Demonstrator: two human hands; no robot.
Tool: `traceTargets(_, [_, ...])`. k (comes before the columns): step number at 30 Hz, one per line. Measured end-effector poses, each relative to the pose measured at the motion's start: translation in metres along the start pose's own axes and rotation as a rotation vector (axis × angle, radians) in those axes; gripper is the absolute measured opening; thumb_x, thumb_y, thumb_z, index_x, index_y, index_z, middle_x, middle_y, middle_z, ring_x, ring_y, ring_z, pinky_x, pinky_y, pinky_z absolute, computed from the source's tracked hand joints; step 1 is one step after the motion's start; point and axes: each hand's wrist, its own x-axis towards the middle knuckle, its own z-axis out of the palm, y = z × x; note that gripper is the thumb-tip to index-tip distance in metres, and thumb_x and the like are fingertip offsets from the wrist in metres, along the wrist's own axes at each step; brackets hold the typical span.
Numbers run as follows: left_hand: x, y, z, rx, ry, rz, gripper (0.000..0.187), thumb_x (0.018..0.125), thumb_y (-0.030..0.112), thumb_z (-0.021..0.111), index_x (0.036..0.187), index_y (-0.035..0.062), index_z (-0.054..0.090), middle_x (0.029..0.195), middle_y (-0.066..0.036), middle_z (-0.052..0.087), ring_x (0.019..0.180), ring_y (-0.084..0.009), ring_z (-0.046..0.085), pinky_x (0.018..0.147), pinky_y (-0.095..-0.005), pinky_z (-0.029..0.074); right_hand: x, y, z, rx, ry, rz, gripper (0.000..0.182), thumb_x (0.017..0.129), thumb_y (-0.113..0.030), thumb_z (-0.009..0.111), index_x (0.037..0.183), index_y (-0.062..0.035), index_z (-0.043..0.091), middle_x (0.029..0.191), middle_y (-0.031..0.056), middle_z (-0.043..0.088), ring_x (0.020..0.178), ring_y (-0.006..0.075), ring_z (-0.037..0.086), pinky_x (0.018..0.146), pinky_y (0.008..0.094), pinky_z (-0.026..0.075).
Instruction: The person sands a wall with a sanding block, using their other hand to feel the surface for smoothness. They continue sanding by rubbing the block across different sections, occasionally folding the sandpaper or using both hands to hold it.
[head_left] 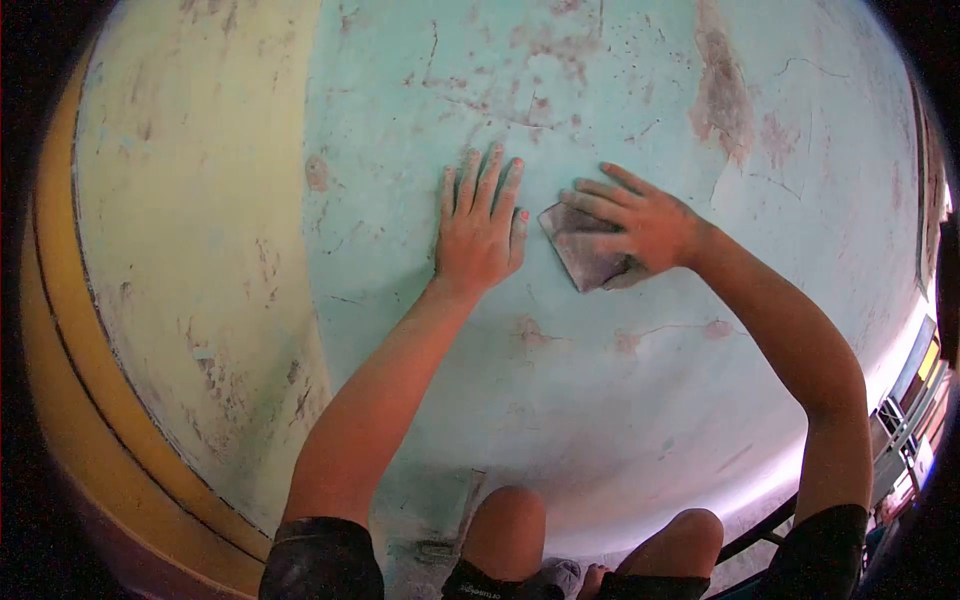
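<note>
My left hand (480, 230) lies flat against a worn turquoise wall (430, 320), its fingers stretched upward and dusty at the tips. To its right, my right hand (645, 225) presses a sheet of sandpaper (572, 240) to the same wall. The sheet is dark grey, roughly square and tilted, with one corner pointing down. Fingers of the right hand spread over it, and its left part sticks out past them. The two hands are apart, at about the same height.
Left of the turquoise area is a pale yellow strip (200, 200), bordered by an orange-yellow edge (60, 300). Cracks and a large bare patch (722, 95) mark the wall. My knees (508, 525) are close to it below. Cluttered objects (910, 400) stand at the far right.
</note>
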Motion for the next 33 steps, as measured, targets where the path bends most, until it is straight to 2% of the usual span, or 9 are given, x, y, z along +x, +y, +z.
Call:
traceTargets(2, [-0.002,0.002,-0.001,-0.020,0.004,-0.007,0.059,0.093,0.026,0.052,0.148,0.0075,0.039,0.156,-0.018,0.031,0.143,-0.0399,0.029,0.115,-0.0604,0.019,0.004,0.004,-0.002,0.079,-0.020,0.034,0.081,0.067,-0.046,0.081,0.138,-0.0203,0.048,0.146,0.0164,0.042,0.137,0.0379,0.038,0.118,0.0564,0.025])
traceTargets(4, [0.000,0.002,-0.001,0.006,0.002,-0.013,0.060,0.093,0.028,0.053,0.147,0.0076,0.040,0.156,-0.017,0.031,0.143,-0.0396,0.030,0.115,-0.0604,0.020,0.004,0.007,-0.001,0.070,0.346,0.409,0.090,0.066,-0.049,0.081,0.144,-0.0220,0.044,0.149,0.0151,0.039,0.138,0.0373,0.037,0.118,0.0537,0.027])
traceTargets(5, [-0.001,0.002,-0.001,0.001,-0.005,-0.020,0.060,0.093,0.028,0.053,0.147,0.0076,0.040,0.156,-0.017,0.031,0.143,-0.0396,0.030,0.115,-0.0604,0.020,0.003,0.004,0.001,0.077,0.338,0.410,0.090,0.066,-0.049,0.081,0.144,-0.0220,0.044,0.149,0.0151,0.039,0.138,0.0373,0.037,0.118,0.0537,0.027])
traceTargets(7, [0.000,0.002,-0.001,0.010,0.005,-0.010,0.060,0.093,0.030,0.052,0.147,0.0077,0.040,0.156,-0.017,0.032,0.142,-0.0394,0.030,0.115,-0.0606,0.020,0.004,0.004,0.002,-0.112,0.247,0.403,0.097,0.065,-0.051,0.081,0.148,-0.0229,0.039,0.152,0.0152,0.035,0.139,0.0377,0.035,0.117,0.0531,0.028])
traceTargets(11, [0.000,0.002,-0.001,0.001,0.002,-0.008,0.060,0.093,0.030,0.053,0.147,0.0083,0.040,0.156,-0.017,0.031,0.143,-0.0384,0.029,0.116,-0.0601,0.019,0.002,0.005,0.005,-0.084,0.261,0.395,0.095,0.067,-0.051,0.080,0.148,-0.0228,0.039,0.154,0.0150,0.033,0.140,0.0371,0.033,0.118,0.0529,0.027])
traceTargets(20, [0.001,0.002,0.002,0.015,-0.001,-0.017,0.059,0.093,0.027,0.053,0.148,0.0105,0.039,0.157,-0.014,0.031,0.144,-0.0378,0.028,0.116,-0.0590,0.018,0.000,0.007,0.005,-0.104,0.274,0.406,0.094,0.067,-0.053,0.079,0.147,-0.0227,0.040,0.150,0.0137,0.038,0.137,0.0358,0.037,0.117,0.0512,0.030])
traceTargets(27, [0.005,0.002,0.002,0.047,0.028,0.024,0.056,0.092,0.025,0.053,0.145,0.0090,0.043,0.154,-0.016,0.036,0.142,-0.0408,0.031,0.115,-0.0586,0.020,-0.005,0.006,0.013,-0.101,0.358,0.399,0.091,0.068,-0.053,0.078,0.145,-0.0222,0.042,0.147,0.0133,0.042,0.135,0.0344,0.040,0.115,0.0505,0.031])
traceTargets(29, [0.000,0.003,0.000,0.080,0.052,-0.018,0.056,0.093,0.026,0.053,0.145,0.0085,0.043,0.154,-0.017,0.036,0.141,-0.0415,0.031,0.115,-0.0582,0.021,-0.004,0.009,0.014,-0.095,0.401,0.385,0.088,0.066,-0.048,0.080,0.142,-0.0196,0.046,0.147,0.0130,0.042,0.135,0.0359,0.040,0.116,0.0503,0.031])
traceTargets(33, [0.004,0.003,0.001,0.096,0.047,0.007,0.055,0.091,0.025,0.056,0.143,0.0088,0.043,0.154,-0.014,0.036,0.141,-0.0401,0.032,0.114,-0.0587,0.022,-0.008,0.009,0.016,-0.046,0.467,0.356,0.089,0.065,-0.047,0.081,0.142,-0.0196,0.046,0.145,0.0124,0.044,0.134,0.0355,0.041,0.115,0.0498,0.032])
